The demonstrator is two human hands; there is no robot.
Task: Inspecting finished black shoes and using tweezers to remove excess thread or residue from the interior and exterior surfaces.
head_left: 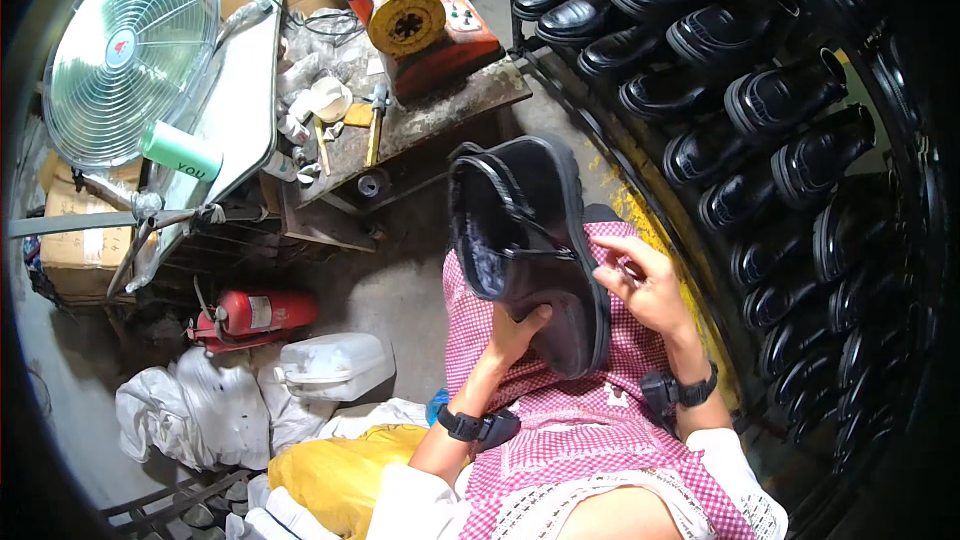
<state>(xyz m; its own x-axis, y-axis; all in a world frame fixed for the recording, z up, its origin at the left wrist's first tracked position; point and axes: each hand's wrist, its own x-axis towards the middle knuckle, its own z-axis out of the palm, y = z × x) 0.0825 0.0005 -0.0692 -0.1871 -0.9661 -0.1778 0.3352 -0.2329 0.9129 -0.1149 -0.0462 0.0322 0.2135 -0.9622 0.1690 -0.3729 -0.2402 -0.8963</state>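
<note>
From my remote seat: left hand (515, 332) under a black leather shoe (525, 245), fingers wrapped around the underside of its heel end, thumb showing on the near side — clamped on the shoe. The shoe is held up over my lap, opening turned to the left, sole edge to the right, dark fuzzy lining visible inside.

Right hand (645, 285) just beside the shoe's sole edge on the right. Fingers curled together, tips pinched near the thumb; I cannot tell whether anything thin sits between them or whether they touch the sole.

Both wrists carry a black wrist strap (468, 425). Red-and-white checked apron (590, 420) across the lap, below the shoe.

To the right, a rack (640, 155) curves through the view, loaded with rows of finished black shoes (785, 95), glossy, toes pointing left.

Ahead, a worn counter (440, 110) with a hammer (377, 115), scraps and small tins, and an orange machine (445, 40) with a yellow round spool on top. Upper left, a wire-guard fan (130, 50), and a green tube (180, 152) below it.

On the floor to the left: red fire extinguisher (260, 315) lying on its side, white plastic jerrycan (335, 365) near it, white sacks (200, 405), a yellow bag (340, 470) by my left elbow. Cardboard box (80, 240) at far left.
</note>
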